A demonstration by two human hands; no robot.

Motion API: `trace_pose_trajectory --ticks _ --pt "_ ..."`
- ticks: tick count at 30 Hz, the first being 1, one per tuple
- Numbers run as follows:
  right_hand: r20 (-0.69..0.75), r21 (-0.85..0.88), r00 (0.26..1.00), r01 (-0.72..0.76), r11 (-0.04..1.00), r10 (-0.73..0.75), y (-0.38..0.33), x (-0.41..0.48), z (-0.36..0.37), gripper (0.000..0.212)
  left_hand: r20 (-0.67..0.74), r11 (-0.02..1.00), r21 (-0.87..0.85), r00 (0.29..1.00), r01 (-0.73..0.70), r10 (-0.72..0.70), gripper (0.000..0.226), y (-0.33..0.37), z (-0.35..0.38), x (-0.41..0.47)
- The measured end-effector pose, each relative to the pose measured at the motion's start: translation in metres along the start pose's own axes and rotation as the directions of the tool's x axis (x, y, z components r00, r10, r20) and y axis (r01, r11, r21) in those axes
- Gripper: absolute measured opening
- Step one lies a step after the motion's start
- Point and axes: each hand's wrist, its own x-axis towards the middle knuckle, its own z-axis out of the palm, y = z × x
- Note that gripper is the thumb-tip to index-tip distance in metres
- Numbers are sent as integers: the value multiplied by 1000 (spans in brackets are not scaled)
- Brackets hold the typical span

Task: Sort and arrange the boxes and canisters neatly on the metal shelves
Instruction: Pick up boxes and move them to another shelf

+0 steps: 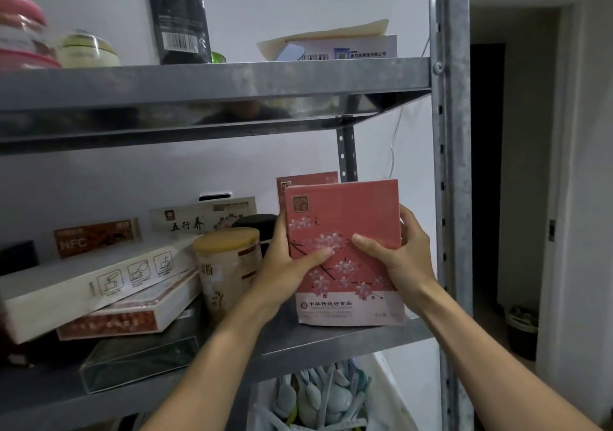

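Your left hand and right hand gripped the pink box upright at the right end of the shelf, while the tilted boxes at left lay unsorted.

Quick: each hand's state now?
Left hand: holding the pink blossom box by its left edge.
Right hand: holding the same box by its right edge.
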Motion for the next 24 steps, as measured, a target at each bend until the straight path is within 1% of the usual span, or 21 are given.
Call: trace_pose_trajectory --ticks 4,7,9,14,16,18,19,21,23,24 --pt "83 39 996 -25 999 22 11 -4 -7 67 -66 995 -80 997 -54 48 76 -18 5 -2" --pt "147 -30 989 -10 1000 15 24 -14 -12 63 -119 988 -114 989 -101 87 69 -23 10 1" --pt "167 -68 986 5 998 6 32 -15 -13 58 -145 988 -101 984 -114 99 70 -25 12 5" --pt "147 -107 989 4 994 12 45 -1 -13 53 -180 996 -10 980 -94 91 74 -37 12 20" --pt "131 -117 991 3 993 12 51 5 -12 52 -139 995 65 987 -76 84 83 -45 10 23" --pt "108 -139 994 17 990 -2 56 12 -12 52 -84 986 161 995 -35 49 86 -56 9 24" --pt "91 -178 996 27 984 -11 60 17 -12 53 -69 978 207 997 -14 29 86 -64 8 26" --pt "42 -260 999 -4 966 16 67 30 -11 56 -75 957 290 997 16 7 88 -77 9 33" --pt "20 -334 998 -47 941 57 74 42 -9 57 -120 946 321 993 39 0 89 -83 12 40" --pt "16 -379 998 -43 924 53 78 47 -8 58 -155 946 320 988 49 1 89 -83 14 44"
